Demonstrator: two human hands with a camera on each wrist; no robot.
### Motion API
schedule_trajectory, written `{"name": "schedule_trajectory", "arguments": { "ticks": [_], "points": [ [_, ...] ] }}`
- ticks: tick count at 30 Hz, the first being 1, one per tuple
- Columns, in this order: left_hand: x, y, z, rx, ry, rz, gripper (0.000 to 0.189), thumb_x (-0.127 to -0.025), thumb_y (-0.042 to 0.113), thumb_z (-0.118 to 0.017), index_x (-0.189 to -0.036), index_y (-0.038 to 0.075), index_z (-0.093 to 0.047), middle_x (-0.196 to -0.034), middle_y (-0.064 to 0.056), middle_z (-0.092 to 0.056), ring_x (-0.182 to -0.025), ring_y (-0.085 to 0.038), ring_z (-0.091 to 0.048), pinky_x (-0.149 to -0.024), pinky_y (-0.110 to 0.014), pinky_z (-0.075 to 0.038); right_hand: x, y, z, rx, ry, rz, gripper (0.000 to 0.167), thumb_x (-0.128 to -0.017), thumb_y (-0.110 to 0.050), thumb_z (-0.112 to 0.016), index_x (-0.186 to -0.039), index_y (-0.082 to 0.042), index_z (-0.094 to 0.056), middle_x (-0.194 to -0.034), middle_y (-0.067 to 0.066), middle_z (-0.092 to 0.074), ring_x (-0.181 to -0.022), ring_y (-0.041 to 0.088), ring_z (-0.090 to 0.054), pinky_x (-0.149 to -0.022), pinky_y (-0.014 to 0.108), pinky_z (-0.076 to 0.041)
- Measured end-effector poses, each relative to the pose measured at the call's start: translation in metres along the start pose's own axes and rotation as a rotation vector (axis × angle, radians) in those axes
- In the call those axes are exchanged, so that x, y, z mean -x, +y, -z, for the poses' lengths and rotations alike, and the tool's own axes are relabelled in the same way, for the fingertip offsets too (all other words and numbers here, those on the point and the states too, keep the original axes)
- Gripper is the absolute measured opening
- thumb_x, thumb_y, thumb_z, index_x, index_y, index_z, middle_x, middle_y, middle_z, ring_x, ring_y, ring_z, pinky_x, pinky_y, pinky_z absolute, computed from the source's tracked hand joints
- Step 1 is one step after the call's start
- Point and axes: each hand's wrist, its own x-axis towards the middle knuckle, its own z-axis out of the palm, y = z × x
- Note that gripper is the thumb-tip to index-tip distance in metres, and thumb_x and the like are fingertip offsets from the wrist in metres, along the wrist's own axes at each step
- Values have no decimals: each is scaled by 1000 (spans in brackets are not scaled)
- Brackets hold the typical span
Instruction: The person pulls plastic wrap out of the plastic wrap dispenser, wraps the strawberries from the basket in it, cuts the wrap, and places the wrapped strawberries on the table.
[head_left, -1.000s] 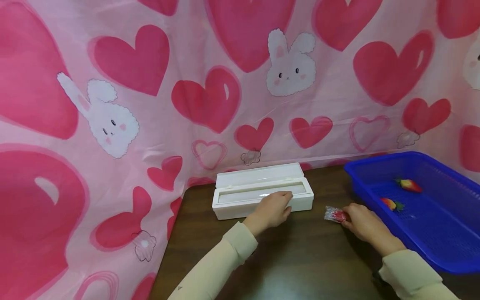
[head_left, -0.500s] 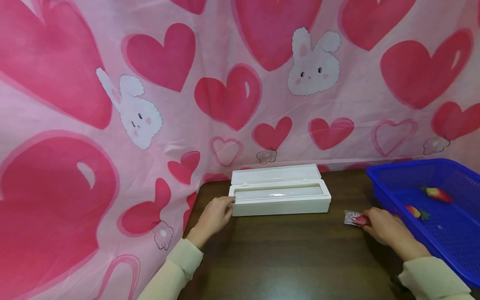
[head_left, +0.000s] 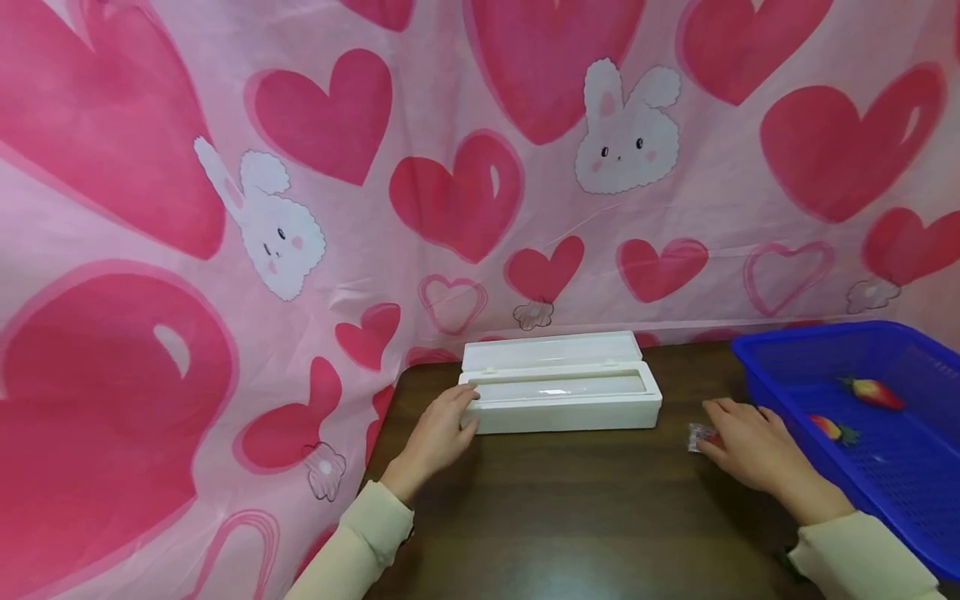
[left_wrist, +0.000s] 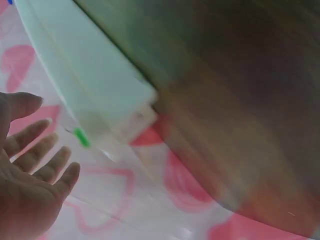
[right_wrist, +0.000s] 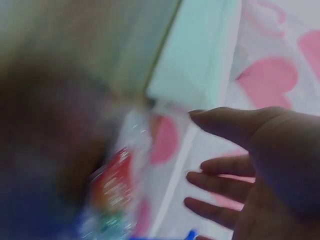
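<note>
A long white box (head_left: 566, 418), its lid (head_left: 551, 350) tipped back, stands at the back of the brown table with a whitish roll (head_left: 558, 387) inside. My left hand (head_left: 437, 433) is at the box's left end, fingertips right at the front rim. In the left wrist view its fingers are loosely spread. A strawberry (right_wrist: 114, 182) in clear plastic wrap (head_left: 699, 437) lies right of the box, partly hidden by my right hand (head_left: 757, 446) in the head view. In the right wrist view, that hand's thumb and fingers stand apart, beside the wrapped strawberry.
A blue plastic basket (head_left: 772, 392) stands at the right, close beside my right hand. Two unwrapped strawberries, a farther one (head_left: 877, 393) and a nearer one (head_left: 827, 427), lie inside. A pink heart-patterned cloth (head_left: 450, 100) hangs behind and left of the table (head_left: 577, 517).
My left hand has moved from the box's front to its left end. My right hand has let go of the wrapped strawberry and opened its fingers. The head view has turned left.
</note>
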Motion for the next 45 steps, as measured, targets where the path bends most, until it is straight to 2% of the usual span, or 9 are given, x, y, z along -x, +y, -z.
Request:
{"name": "schedule_trajectory", "arguments": {
  "ticks": [7, 13, 19, 31, 33, 35, 38, 41, 45],
  "points": [
    [-25, 30, -10, -47, -87, -84, 35, -94, 15, -70, -125, 0, -65, -123, -14, -68, -116, -29, -65, -101, -43, -50, -30, -40, 7, -62, 116, 224, 55, -84, -23, -82, -129, 3, -63, -127, 23, -65, -123, 43, -56, -109, 70, -26],
    [-37, 34, -17, -121, -174, -36, 37, -96, 19, -68, -128, 0, -63, -125, -14, -68, -116, -28, -65, -100, -41, -51, -55, -54, -2, -67, 96, 334, 64, -84, -25, -83, -136, 2, -58, -132, 19, -63, -127, 42, -55, -111, 69, -23],
    [-41, 29, -21, -166, -212, -9, 32, -97, 22, -68, -121, 2, -66, -112, -12, -71, -103, -29, -69, -89, -42, -55, -69, -57, -6, -49, 16, 303, 70, -84, -32, -83, -139, 3, -55, -134, 21, -63, -129, 43, -54, -111, 71, -24],
    [-65, 15, -13, -213, -322, -18, 33, -100, 29, -63, -121, 5, -69, -107, -9, -75, -102, -28, -70, -92, -44, -53, -91, -55, -11, -95, -90, 170, 86, -84, -54, -77, -143, 3, -52, -133, 24, -63, -130, 43, -52, -112, 73, -17],
    [-69, 14, -12, -228, -333, -22, 27, -102, 28, -60, -114, 6, -70, -99, -8, -75, -96, -27, -70, -90, -43, -53, -95, -54, -12, -100, -94, 161, 85, -84, -57, -76, -141, 2, -54, -133, 25, -63, -129, 43, -53, -111, 74, -18],
    [-73, 14, -12, -236, -341, -28, 23, -104, 26, -56, -101, 8, -70, -87, -5, -72, -88, -26, -69, -85, -43, -53, -99, -52, -14, -93, -82, 164, 78, -85, -56, -74, -137, 0, -58, -130, 23, -65, -126, 43, -55, -109, 75, -22],
    [-79, 14, -11, -249, -354, -34, 28, -106, 22, -50, -82, 12, -61, -70, -2, -61, -76, -24, -65, -77, -42, -50, -102, -49, -14, -77, -21, 183, 59, -89, -46, -75, -128, -2, -67, -122, 19, -70, -118, 41, -60, -103, 73, -31],
    [-84, 13, -9, -253, -380, -15, 31, -107, 22, -46, -78, 13, -56, -69, -1, -57, -76, -24, -63, -75, -41, -49, -105, -45, -14, -72, 40, 204, 39, -92, -31, -75, -119, -3, -72, -114, 16, -71, -111, 39, -61, -96, 69, -37],
    [-90, 12, -11, -242, -424, 30, 32, -108, 23, -44, -80, 14, -57, -73, -2, -59, -83, -26, -66, -78, -43, -49, -108, -40, -16, -77, 81, 239, 26, -91, -20, -75, -112, -5, -74, -109, 14, -70, -107, 38, -60, -91, 65, -41]
  ]
}}
